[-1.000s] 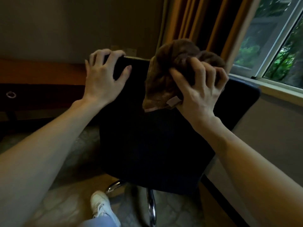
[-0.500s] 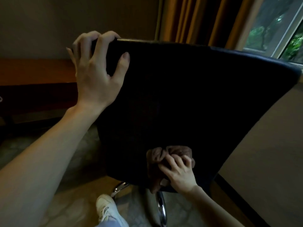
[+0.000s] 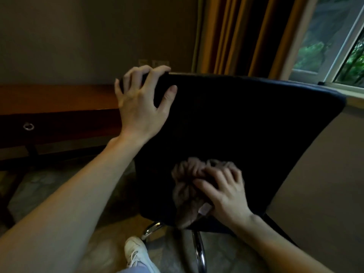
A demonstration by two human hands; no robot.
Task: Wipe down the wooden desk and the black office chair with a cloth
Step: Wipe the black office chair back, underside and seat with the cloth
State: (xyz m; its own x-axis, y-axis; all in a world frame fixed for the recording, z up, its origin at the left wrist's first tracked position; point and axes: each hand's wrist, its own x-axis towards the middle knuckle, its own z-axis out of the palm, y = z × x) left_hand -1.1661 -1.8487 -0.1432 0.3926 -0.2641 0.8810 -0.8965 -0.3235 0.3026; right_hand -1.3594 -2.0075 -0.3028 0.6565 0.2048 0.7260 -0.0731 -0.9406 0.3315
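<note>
Brown cloth [image 3: 189, 186] bunched under right hand [image 3: 224, 192], pressed on black chair back [image 3: 246, 123]; left hand [image 3: 139, 103] grips top edge.

The chair [image 3: 246, 125] back hides its seat, and the right hand [image 3: 224, 192] is motion-blurred.

Desk [image 3: 59, 99] left of & behind chair [image 3: 246, 123].
</note>
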